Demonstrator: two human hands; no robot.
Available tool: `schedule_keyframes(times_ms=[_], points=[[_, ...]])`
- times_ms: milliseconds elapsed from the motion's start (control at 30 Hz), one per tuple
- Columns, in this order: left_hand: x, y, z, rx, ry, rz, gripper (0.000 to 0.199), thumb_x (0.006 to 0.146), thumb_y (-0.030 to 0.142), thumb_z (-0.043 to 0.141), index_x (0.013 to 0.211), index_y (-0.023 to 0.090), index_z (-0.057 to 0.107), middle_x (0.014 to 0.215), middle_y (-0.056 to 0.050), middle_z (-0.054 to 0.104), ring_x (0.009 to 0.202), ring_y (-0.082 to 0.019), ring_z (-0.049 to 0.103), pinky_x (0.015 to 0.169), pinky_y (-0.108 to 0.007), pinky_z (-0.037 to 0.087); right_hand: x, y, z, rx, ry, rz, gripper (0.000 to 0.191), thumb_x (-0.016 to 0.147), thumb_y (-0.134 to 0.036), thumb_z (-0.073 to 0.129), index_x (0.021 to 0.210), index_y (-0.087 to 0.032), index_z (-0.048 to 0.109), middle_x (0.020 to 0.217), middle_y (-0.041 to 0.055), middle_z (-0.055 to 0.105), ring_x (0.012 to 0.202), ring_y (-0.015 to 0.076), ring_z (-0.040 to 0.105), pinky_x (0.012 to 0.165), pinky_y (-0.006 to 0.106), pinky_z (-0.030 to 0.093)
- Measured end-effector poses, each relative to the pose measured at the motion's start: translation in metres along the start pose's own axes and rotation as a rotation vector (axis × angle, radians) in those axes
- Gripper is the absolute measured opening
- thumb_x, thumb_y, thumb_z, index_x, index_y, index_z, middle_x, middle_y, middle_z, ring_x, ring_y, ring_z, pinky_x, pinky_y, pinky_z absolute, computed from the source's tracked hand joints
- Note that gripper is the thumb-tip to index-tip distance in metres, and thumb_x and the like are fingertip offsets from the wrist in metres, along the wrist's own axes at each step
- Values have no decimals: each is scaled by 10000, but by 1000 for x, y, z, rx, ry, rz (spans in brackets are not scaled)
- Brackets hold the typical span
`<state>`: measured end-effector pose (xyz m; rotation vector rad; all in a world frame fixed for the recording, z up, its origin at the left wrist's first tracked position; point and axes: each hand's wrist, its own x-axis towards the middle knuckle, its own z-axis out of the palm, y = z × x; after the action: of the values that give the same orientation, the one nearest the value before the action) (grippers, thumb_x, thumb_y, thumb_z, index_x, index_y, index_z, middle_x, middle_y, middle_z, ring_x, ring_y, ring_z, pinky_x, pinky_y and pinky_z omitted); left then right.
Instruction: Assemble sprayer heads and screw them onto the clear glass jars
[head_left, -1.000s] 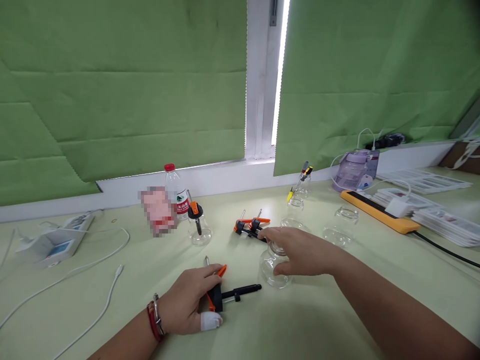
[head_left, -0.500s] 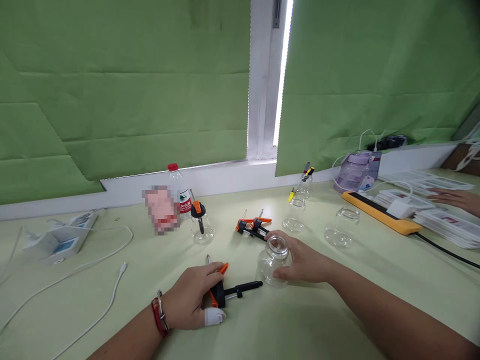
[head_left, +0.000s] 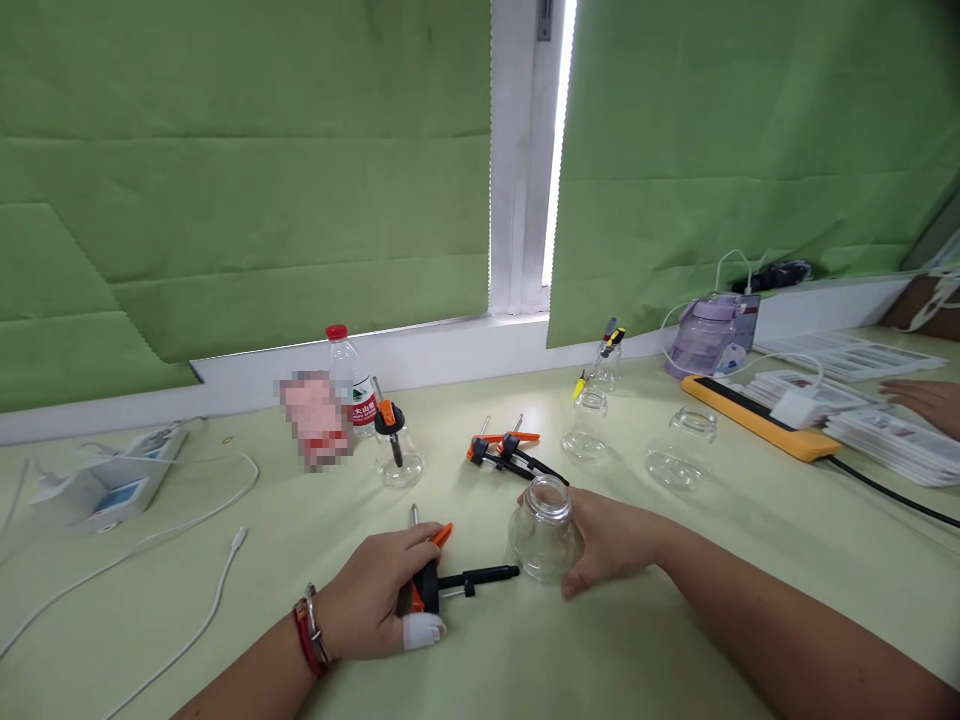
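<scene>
My right hand (head_left: 611,535) curves around the right and far sides of a clear glass jar (head_left: 544,535) standing upright on the table. Its thumb is at the jar's lower right, and some fingers are hidden behind the glass. My left hand (head_left: 382,590), its thumb tip wrapped in white, is closed over a black-and-orange tool (head_left: 480,577) with a metal rod, lying on the table. The tool's black end points toward the jar. Two similar black-and-orange tools (head_left: 510,455) lie beyond. Another tool (head_left: 390,420) stands in a glass jar (head_left: 400,470) at the left.
Farther right are two glass jars, a nearer jar (head_left: 679,465) and a jar (head_left: 583,445) near yellow-handled tools (head_left: 611,345). A water bottle (head_left: 349,370), white cables (head_left: 217,600), an orange power strip (head_left: 757,420), paper stacks (head_left: 892,440) and another person's hand (head_left: 922,400) surround the area.
The right thumb has slipped from the jar's front to its lower right side. The jar sits slightly nearer me. My left hand stays on the tool; the view has shifted slightly.
</scene>
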<state>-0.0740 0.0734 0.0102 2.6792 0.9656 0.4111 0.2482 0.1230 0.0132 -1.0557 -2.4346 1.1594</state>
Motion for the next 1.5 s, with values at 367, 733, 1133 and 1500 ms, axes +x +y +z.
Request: schedule_keyframes(times_ms=[367,733,1133,1500], points=[[-1,-3,3,15,11,-18,425,787,574,513,1009,213,547,1146,-120,588,1044,-294,584,814,-354,483,-10,-5,-15,-110,64,82,771,550,-388,796,1234,-257,464,1179,59,564,1096,293,529,958,418,404],[-3,-7,6,54,48,-14,494,798,578,509,1133,215,512,1173,-126,582,1080,-298,569,838,-358,482,-17,5,-36,-113,42,26,805,547,-476,795,1264,-258,501,1235,63,518,1139,275,495,996,401,386],[-3,-7,7,36,29,-42,402,787,567,526,983,216,542,1155,-121,594,1065,-297,579,809,-357,490,-31,21,-60,-82,8,114,822,530,-478,792,1267,-241,513,1232,70,538,1138,298,492,988,431,395],[-3,-6,6,34,35,-38,408,792,571,513,978,212,558,1133,-117,600,1083,-302,568,813,-360,487,-26,22,-55,-54,1,123,738,544,-458,794,1206,-240,550,1190,51,557,1121,279,495,970,395,400]])
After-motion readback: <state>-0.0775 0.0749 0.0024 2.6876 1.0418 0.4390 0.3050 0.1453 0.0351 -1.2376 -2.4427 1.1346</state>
